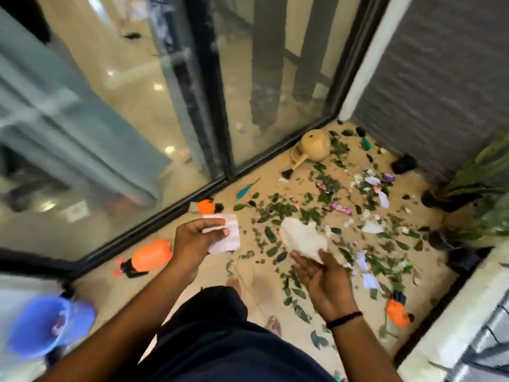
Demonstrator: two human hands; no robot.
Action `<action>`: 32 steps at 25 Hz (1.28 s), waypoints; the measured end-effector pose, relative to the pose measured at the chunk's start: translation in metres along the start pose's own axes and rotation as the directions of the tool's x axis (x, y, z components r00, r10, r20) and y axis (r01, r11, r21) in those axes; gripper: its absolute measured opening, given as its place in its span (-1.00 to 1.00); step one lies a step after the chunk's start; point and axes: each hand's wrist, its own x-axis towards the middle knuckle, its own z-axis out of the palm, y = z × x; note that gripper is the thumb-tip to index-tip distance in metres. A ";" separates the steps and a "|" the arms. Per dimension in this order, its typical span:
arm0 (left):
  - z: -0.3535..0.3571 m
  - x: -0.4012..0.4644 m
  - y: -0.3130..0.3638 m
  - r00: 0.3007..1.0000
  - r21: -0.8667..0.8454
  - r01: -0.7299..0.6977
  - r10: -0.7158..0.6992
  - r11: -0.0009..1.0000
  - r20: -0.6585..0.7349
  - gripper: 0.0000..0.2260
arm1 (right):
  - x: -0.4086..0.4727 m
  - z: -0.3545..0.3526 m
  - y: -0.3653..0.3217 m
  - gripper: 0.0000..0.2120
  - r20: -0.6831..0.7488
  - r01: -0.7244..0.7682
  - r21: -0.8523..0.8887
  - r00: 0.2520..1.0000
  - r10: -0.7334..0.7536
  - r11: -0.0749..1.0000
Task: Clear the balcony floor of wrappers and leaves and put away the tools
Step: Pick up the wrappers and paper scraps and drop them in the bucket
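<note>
Wrappers and leaves (281, 210) lie scattered over the tan balcony floor (170, 282), thickest in the middle and toward the far corner. Among the green leaves sit a purple wrapper (341, 208), a second purple one (387, 177) and several white paper scraps (383, 199).

The left hand (198, 241) is held above the floor near the glass door, its fingers curled round a white slip of paper (225, 236) with the thumb pressed across it. The right hand (325, 279) is palm up with fingers spread, and a crumpled white wrapper (303, 237) rests on its fingertips; a dark band circles that wrist. Bare toes and dark shorts show below the arms.

Tools lie about the floor. A tan watering can (314, 147) is tipped on its side near the corner by the glass door (275, 78). A small black-bristled brush (287, 172) lies just in front of it, and a teal-handled tool (245, 190) lies beside the door track. An orange spray bottle (150, 256) lies on its side close to the track, left of the left hand. Another orange item (208, 207) shows just beyond the paper slip, and a third (396, 312) lies near the right-hand ledge. A blue bucket (41, 326) stands at the lower left, blurred. Potted plants (468, 183) in dark pots stand along the right side.
</note>
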 end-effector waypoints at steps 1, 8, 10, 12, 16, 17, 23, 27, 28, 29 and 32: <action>-0.027 -0.004 -0.009 0.998 -0.023 -0.007 0.006 1.000 -0.057 -0.78 | -0.007 0.014 0.024 -0.80 0.058 -0.026 -0.116 0.998 0.033 0.993; -0.219 -0.027 -0.096 0.914 -0.358 0.145 -0.264 0.922 -0.309 -0.75 | -0.023 0.094 0.176 -0.59 0.056 -0.078 -0.511 0.991 0.124 0.856; -0.288 -0.040 -0.118 0.895 -0.369 0.120 -0.261 0.922 -0.362 -0.72 | -0.013 0.129 0.227 -0.59 0.046 -0.107 -0.604 0.985 0.169 0.790; -0.365 -0.052 -0.140 0.859 -0.358 0.089 -0.254 0.930 -0.445 -0.68 | -0.007 0.174 0.293 -0.65 0.038 -0.143 -0.701 0.971 0.237 0.699; -0.499 -0.076 -0.199 0.651 -0.551 0.043 -0.441 0.834 -0.618 -0.69 | -0.017 0.268 0.423 -0.74 0.114 -0.084 -0.851 0.935 0.337 0.519; -0.522 -0.081 -0.211 0.573 -0.596 0.012 -0.494 0.803 -0.654 -0.74 | -0.024 0.288 0.452 -0.72 0.159 -0.024 -0.882 0.926 0.343 0.471; -0.544 -0.039 -0.225 0.720 -0.417 0.270 -0.469 0.868 -0.511 -0.55 | -0.016 0.360 0.592 -0.63 0.280 0.244 -0.960 0.837 0.470 0.138; -0.557 -0.015 -0.223 0.689 -0.342 0.367 -0.499 0.865 -0.526 -0.57 | 0.044 0.358 0.673 -0.59 0.093 0.158 -0.984 0.858 0.506 -0.087; -0.566 -0.004 -0.232 0.665 -0.370 0.377 -0.526 0.849 -0.530 -0.59 | 0.066 0.358 0.692 -0.61 0.119 0.220 -0.963 0.866 0.486 -0.157; -0.579 0.016 -0.253 0.644 -0.393 0.399 -0.559 0.828 -0.523 -0.62 | 0.094 0.356 0.716 -0.63 0.139 0.269 -0.935 0.877 0.459 -0.230; -0.617 0.051 -0.300 0.575 -0.297 0.499 -0.568 0.814 -0.589 -0.55 | 0.138 0.352 0.765 -0.60 0.340 0.513 -0.795 0.818 0.464 -0.324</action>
